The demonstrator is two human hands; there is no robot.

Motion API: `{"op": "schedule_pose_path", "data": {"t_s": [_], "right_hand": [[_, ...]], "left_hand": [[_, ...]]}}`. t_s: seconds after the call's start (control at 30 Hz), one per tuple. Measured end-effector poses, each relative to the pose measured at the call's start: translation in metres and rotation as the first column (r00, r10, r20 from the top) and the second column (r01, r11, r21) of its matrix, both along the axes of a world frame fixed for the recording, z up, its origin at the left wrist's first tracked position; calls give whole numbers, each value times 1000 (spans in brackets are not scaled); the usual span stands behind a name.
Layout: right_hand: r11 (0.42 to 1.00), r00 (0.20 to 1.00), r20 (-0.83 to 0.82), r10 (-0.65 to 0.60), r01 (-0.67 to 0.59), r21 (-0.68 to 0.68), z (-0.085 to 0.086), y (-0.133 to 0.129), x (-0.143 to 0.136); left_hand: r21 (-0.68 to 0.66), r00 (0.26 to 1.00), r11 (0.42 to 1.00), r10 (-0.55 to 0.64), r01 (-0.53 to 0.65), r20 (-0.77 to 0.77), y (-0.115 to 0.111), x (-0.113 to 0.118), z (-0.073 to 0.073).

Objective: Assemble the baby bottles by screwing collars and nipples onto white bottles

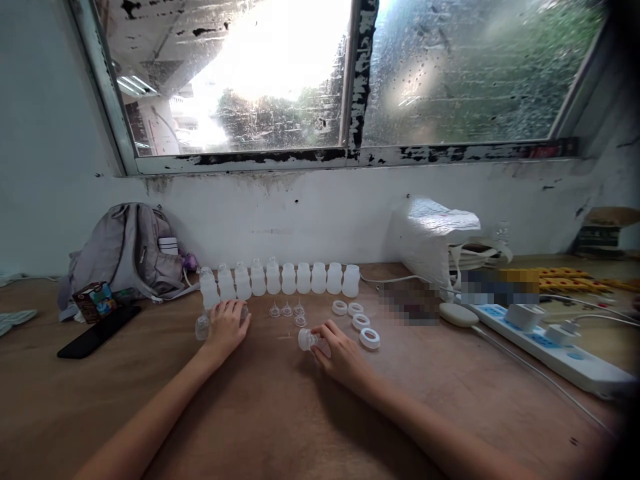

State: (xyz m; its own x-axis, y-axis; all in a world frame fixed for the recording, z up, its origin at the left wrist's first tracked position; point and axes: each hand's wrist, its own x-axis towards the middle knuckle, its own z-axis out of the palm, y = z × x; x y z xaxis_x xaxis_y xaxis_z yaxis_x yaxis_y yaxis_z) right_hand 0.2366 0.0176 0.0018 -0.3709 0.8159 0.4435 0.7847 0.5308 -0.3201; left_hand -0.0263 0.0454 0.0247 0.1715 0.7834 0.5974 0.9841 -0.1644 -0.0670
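Fingers of the right hand (340,347) are curled partly closed round a small clear piece (305,339) lying on its side on the brown tabletop (250,427), its rounded end showing. Over by the backpack (131,250), the left hand (227,328) arches loosely above a clear domed piece (202,327), its grip hidden. Behind stand ten frosted, waisted bottles (303,278), contents unclear, five clear-topped, with peaked clear teats (287,310) and smooth white rings (370,347) in front.
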Motion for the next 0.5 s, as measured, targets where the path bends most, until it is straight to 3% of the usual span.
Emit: {"op": "schedule_pose_path", "data": {"t_s": [0.1, 0.27, 0.37, 0.5], "right_hand": [[1000, 1000, -1, -21, 21, -5, 0, 3, 2], [998, 999, -17, -48, 47, -29, 1, 4, 7], [998, 998, -25, -50, 49, -36, 3, 3, 10], [998, 998, -27, -49, 48, -37, 3, 2, 11]], "left_hand": [[-99, 1000, 995, -31, 30, -2, 22, 26, 24], [-287, 999, 958, -18, 25, 28, 81, 78, 62], [-350, 1000, 937, 5, 5, 29, 108, 99, 65], [-374, 1000, 927, 14, -3, 27, 120, 110, 58]]}}
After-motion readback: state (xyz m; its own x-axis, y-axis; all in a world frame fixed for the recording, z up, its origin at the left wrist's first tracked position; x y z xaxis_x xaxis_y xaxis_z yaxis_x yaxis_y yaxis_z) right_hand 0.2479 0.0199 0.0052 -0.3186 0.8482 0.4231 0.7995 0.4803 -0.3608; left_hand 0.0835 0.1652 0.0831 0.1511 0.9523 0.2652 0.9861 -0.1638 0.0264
